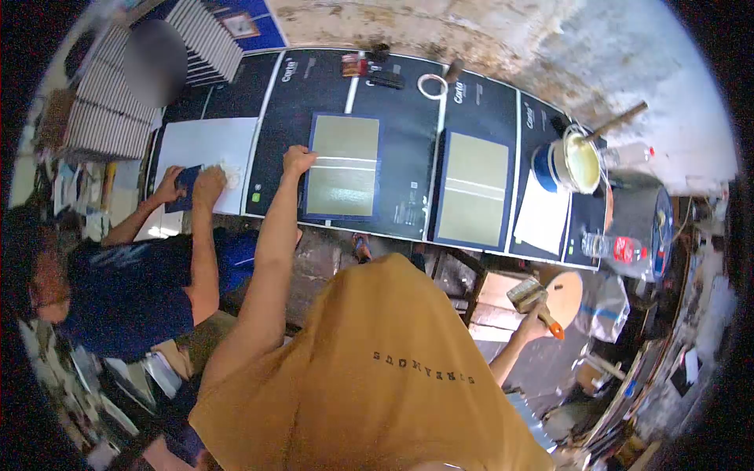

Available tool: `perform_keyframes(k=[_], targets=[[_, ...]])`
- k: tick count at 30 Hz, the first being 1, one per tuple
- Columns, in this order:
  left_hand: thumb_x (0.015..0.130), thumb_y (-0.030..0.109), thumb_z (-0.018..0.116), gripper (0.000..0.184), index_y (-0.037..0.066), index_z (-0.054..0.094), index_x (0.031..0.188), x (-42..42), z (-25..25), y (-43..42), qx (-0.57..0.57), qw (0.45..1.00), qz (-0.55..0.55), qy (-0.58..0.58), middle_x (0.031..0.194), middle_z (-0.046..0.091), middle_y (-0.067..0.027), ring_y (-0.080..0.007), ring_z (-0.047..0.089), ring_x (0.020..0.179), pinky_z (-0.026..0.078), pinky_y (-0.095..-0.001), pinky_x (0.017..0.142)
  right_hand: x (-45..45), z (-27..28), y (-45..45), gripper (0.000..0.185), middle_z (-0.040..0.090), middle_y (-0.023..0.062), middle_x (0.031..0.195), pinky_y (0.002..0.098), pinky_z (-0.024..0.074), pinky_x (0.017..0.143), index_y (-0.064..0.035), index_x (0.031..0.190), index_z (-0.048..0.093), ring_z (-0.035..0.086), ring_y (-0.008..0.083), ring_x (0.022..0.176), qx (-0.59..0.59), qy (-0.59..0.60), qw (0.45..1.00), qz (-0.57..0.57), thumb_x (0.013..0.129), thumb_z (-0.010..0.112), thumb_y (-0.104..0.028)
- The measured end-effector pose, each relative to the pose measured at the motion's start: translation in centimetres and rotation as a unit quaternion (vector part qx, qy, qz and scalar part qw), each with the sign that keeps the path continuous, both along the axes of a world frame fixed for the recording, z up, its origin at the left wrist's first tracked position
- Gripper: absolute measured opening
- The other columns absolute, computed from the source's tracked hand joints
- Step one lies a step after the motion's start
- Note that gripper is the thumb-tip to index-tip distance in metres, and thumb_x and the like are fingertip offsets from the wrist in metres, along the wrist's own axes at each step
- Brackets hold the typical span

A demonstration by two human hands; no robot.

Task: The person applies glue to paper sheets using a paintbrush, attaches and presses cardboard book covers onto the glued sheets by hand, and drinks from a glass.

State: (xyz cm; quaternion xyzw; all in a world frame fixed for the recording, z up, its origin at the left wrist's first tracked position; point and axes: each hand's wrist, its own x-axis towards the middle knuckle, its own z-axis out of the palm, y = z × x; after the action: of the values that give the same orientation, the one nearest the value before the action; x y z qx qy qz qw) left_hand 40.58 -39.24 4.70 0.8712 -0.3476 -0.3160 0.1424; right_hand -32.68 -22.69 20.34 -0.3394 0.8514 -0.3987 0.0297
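My left hand (298,161) is at the left edge of a book cover (342,188), fingers closed and pinching its border. This cover has greyish-green boards with two pale lines across the middle and a dark blue margin. My right hand (536,322) holds a wide flat paintbrush (529,296) by its handle, off the table's front side, bristles up and to the left. A second book cover (473,216) of the same look lies to the right on the table.
A bucket of cream-coloured paste (577,162) with a stick stands at the right, above white paper (542,220). Plastic bottles (624,250) lie nearby. A tape roll (432,86) sits at the back. At left, a co-worker's hands (208,187) handle a dark blue piece near stacked books (110,125).
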Motion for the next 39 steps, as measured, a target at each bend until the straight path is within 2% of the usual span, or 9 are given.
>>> perform_keyframes(k=[8,13,17,21,28,30,34,38,39], targets=[[0.077,0.031,0.069,0.035,0.008,0.075,0.103,2.0,5.2,2.5,-0.173,0.977,0.106,-0.068,0.11,0.072,-0.016,-0.033,0.068,0.104,0.052,-0.04,0.095,1.4,2.7,-7.5,0.043,0.068,0.0144,0.115,0.0353,0.0502,0.091,0.0086,0.114,0.066,0.063,0.0196,0.104,-0.103,-0.23,0.959,0.131,0.09,0.072,-0.027],[0.082,0.028,0.064,0.025,0.01,0.075,0.095,-1.6,0.2,4.0,-0.229,0.968,0.066,-0.082,0.096,0.072,-0.019,-0.0349,0.07,0.093,0.055,-0.0453,0.083,1.6,0.7,-12.9,0.039,0.065,0.006,0.114,0.0303,0.0482,0.072,-0.006,0.122,0.06,0.062,0.0176,0.095,-0.106,-0.618,0.763,0.155,0.096,0.064,-0.035],[0.084,0.026,0.067,0.025,0.006,0.069,0.099,-11.0,1.0,8.2,-0.267,0.949,0.166,-0.023,0.101,0.068,-0.0177,-0.0372,0.065,0.099,0.051,-0.0458,0.088,7.6,2.2,-16.9,0.041,0.063,0.0028,0.118,0.0417,0.0382,0.093,-0.0136,0.126,0.059,0.055,0.0203,0.111,-0.075,-0.709,0.679,0.176,0.093,0.065,-0.038],[0.084,0.024,0.072,0.036,0.006,0.064,0.114,-16.8,-0.4,13.2,-0.346,0.887,0.259,-0.162,0.119,0.06,-0.0187,-0.0386,0.056,0.116,0.044,-0.0443,0.1,10.6,3.0,-20.1,0.041,0.062,0.008,0.113,0.0366,0.04,0.094,-0.0129,0.121,0.06,0.056,0.0206,0.109,-0.031,-0.75,0.606,0.263,0.092,0.067,-0.04],[0.087,0.033,0.069,0.046,0.002,0.063,0.12,-23.7,-2.1,27.9,-0.228,0.867,0.421,-0.135,0.134,0.057,-0.0207,-0.0348,0.053,0.126,0.04,-0.0447,0.106,9.1,4.9,-27.7,0.035,0.065,0.0112,0.118,0.0275,0.0547,0.08,-0.001,0.124,0.058,0.064,0.0184,0.093,-0.099,-0.824,0.463,0.311,0.096,0.065,-0.021],[0.088,0.032,0.068,0.045,0.001,0.063,0.12,-25.9,-2.2,32.3,-0.211,0.866,0.432,-0.136,0.132,0.058,-0.0205,-0.035,0.054,0.123,0.041,-0.0445,0.104,7.0,8.5,-29.4,0.039,0.063,0.0111,0.123,0.0302,0.0506,0.091,-0.0022,0.127,0.057,0.061,0.0192,0.102,-0.121,-0.801,0.426,0.403,0.097,0.064,-0.026],[0.089,0.031,0.066,0.043,0.0,0.063,0.12,-27.4,-4.3,36.7,-0.177,0.887,0.41,-0.114,0.127,0.06,-0.0203,-0.0352,0.055,0.118,0.042,-0.0441,0.101,0.7,14.5,-31.9,0.035,0.06,0.01,0.125,0.0379,0.0411,0.103,-0.0091,0.127,0.057,0.055,0.0236,0.115,-0.271,-0.676,0.588,0.352,0.098,0.062,-0.028],[0.091,0.03,0.064,0.042,0.0,0.063,0.12,-27.7,-6.4,36.8,-0.127,0.903,0.403,-0.077,0.123,0.062,-0.02,-0.0355,0.057,0.113,0.044,-0.0436,0.098,-1.5,22.6,-33.4,0.039,0.068,0.0056,0.101,0.0292,0.0503,0.075,0.0017,0.119,0.064,0.062,0.0139,0.083,-0.245,-0.306,0.865,0.313,0.095,0.068,-0.028],[0.091,0.03,0.063,0.041,0.0,0.062,0.12,-27.8,-6.6,36.6,-0.117,0.905,0.403,-0.072,0.121,0.062,-0.0199,-0.0356,0.058,0.112,0.044,-0.0435,0.098,-2.2,23.4,-33.7,0.037,0.068,0.005,0.099,0.0251,0.0484,0.072,0.0026,0.116,0.068,0.06,0.0103,0.081,-0.261,-0.241,0.876,0.327,0.094,0.07,-0.026]])
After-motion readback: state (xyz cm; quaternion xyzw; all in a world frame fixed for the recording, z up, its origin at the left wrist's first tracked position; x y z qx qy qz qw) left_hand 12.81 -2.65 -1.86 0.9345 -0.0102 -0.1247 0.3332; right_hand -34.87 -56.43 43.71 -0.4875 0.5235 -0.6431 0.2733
